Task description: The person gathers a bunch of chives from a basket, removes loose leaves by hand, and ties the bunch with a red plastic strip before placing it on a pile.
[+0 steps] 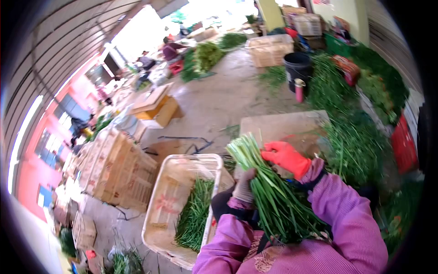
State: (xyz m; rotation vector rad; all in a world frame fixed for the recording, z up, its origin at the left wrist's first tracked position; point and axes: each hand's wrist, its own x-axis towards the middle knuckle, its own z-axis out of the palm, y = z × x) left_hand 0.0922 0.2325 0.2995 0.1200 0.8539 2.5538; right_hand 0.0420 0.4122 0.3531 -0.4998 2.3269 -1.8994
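A thick bunch of garlic chives (278, 201) lies slanted across my lap, pale stem ends pointing up and away, dark leaves toward my body. My left hand (245, 186), in a greyish glove, is closed around the bunch's left side below the pale ends. On the other side, my right hand (288, 158) wears a red-orange glove. Its fingers are bent in against the stems near their pale ends; the fingertips are partly hidden. Beyond both hands is a low, light-coloured board (283, 123) with a few scraps on it.
A cream plastic crate (157, 228) with loose greens stands at my left, near stacked crates (121, 169). Heaped greens (351, 141) cover the floor at right, by a black bucket (297, 71) and a pink bottle (299, 91). Farther off, a person (171, 51) sits beside more greens.
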